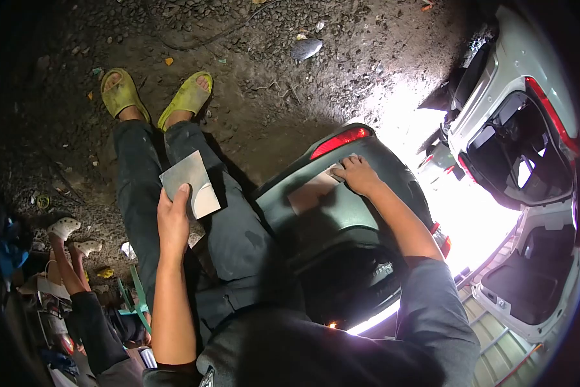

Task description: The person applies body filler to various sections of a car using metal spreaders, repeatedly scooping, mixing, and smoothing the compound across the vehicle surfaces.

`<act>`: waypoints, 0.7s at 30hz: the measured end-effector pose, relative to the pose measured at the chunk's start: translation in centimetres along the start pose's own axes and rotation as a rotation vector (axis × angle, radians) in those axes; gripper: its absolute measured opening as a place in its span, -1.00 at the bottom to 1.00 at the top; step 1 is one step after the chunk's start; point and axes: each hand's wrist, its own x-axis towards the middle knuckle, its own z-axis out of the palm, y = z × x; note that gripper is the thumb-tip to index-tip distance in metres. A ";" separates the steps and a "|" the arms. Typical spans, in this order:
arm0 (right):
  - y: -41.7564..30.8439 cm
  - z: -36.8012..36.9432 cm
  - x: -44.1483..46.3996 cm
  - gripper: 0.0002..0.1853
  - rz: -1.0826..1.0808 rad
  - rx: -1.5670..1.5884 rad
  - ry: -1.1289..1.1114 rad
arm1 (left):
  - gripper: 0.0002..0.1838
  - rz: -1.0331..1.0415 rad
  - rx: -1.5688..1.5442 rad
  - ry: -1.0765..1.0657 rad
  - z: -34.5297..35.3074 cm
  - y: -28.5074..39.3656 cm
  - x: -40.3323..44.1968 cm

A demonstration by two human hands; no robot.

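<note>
My left hand (174, 216) holds a flat, squarish sheet (185, 180), with the thumb on its face. The sheet is grey over most of its surface and cream along one side. My right hand (358, 174) presses on a dark green car bumper (351, 216), fingers bent over a small, flat, pale piece (336, 171) that is mostly hidden. Beside these fingers, a pinkish-brown patch (312, 191) covers part of the bumper. A red lamp (339, 142) sits along the bumper's edge.
A pale car body (516, 58) with open hatches stands at the right, near a glaring light (458, 206). Another person's legs and pale clogs (64, 228) show at the lower left, near a green plastic chair (135, 300). A hose (212, 35) lies on the gravelly ground.
</note>
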 end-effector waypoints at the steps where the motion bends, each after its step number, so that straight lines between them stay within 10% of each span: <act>1: 0.2 0.1 0.4 -0.58 0.005 0.005 -0.006 | -0.56 -0.002 0.014 0.008 -0.1 0.0 -0.1; 21: 2.3 0.7 0.8 -0.57 0.011 0.013 -0.020 | -0.56 -0.045 -0.010 -0.043 0.0 0.6 0.1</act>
